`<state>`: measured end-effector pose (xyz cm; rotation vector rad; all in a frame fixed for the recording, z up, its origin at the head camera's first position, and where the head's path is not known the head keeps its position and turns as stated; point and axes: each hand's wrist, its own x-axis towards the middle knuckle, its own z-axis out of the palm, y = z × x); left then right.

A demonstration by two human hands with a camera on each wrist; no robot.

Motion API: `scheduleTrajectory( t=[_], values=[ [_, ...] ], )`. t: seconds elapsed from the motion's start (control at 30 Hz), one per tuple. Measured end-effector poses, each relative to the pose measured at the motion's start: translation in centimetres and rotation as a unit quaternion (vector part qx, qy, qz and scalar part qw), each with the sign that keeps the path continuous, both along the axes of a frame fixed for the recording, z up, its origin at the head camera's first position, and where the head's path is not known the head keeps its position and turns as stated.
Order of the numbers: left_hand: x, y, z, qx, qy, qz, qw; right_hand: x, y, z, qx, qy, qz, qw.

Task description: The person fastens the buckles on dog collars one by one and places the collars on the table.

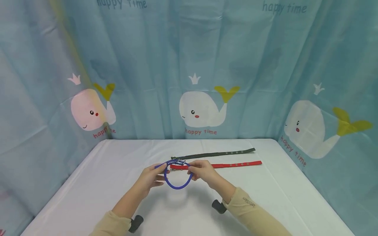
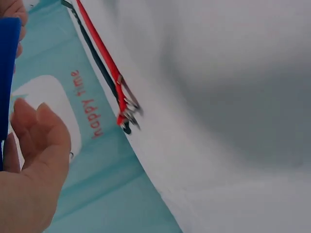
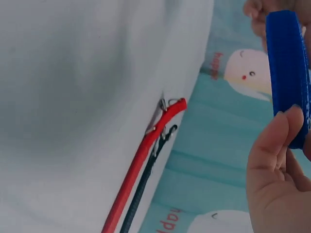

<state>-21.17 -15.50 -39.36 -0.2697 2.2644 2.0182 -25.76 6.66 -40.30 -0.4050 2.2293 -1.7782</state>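
A blue collar [image 1: 178, 187], bent into a ring with its metal buckle at the far side, is held up above the table. My left hand [image 1: 151, 178] pinches the ring's left side, with thumb and fingers near the buckle end. On the ring's right side, my right hand [image 1: 204, 171] grips the band between thumb and fingers. The right wrist view shows the band's wide blue face [image 3: 286, 58] above the thumb. Behind the hands, a red collar [image 1: 251, 163] lies stretched out, its buckle end partly hidden by the blue one.
Farther back on the white table [image 1: 124, 154] a dark green collar [image 1: 212, 154] lies roughly alongside the red one, eyelets toward the right. A light blue curtain [image 1: 153, 111] with whale prints hangs around the table's back and sides.
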Motion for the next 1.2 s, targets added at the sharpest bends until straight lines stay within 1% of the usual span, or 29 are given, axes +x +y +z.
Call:
scheduleTrajectory(
  t=[0.07, 0.2, 0.37, 0.47, 0.6, 0.73, 0.93, 1.03, 1.13, 1.2],
  values=[
    [0.1, -0.9, -0.1, -0.025, -0.007, -0.008, 0.9996, -0.3, -0.8, -0.2, -0.002, -0.006, -0.007, 1.000],
    [0.3, -2.6, -0.5, -0.059, -0.012, -0.016, 0.9981, -0.9, -2.8, -0.6, -0.009, -0.024, -0.026, 0.999],
    [0.2, -4.3, -1.1, -0.067, -0.002, -0.012, 0.9977, -1.8, -5.2, -1.2, -0.040, -0.048, -0.042, 0.997],
    [0.1, -5.3, -1.4, -0.046, -0.002, -0.003, 0.9990, -2.3, -6.5, -1.5, -0.069, -0.067, -0.042, 0.994],
    [-0.2, -6.6, -1.8, -0.005, -0.015, 0.018, 0.9997, -3.0, -8.2, -2.2, -0.101, -0.104, -0.049, 0.988],
    [-0.7, -7.9, -2.1, 0.022, -0.029, 0.035, 0.9987, -3.4, -9.7, -2.9, -0.113, -0.141, -0.052, 0.982],
    [-1.7, -9.4, -2.8, 0.077, -0.045, 0.058, 0.9943, -4.0, -11.6, -3.7, -0.131, -0.188, -0.055, 0.972],
    [-2.3, -9.9, -3.1, 0.091, -0.049, 0.067, 0.9924, -4.4, -12.7, -3.8, -0.142, -0.210, -0.057, 0.966],
    [-3.0, -10.4, -3.5, 0.104, -0.060, 0.077, 0.9898, -4.7, -13.7, -4.0, -0.148, -0.235, -0.068, 0.958],
    [-3.6, -10.6, -3.6, 0.115, -0.067, 0.086, 0.9873, -5.1, -14.3, -4.1, -0.146, -0.249, -0.083, 0.954]
  ],
)
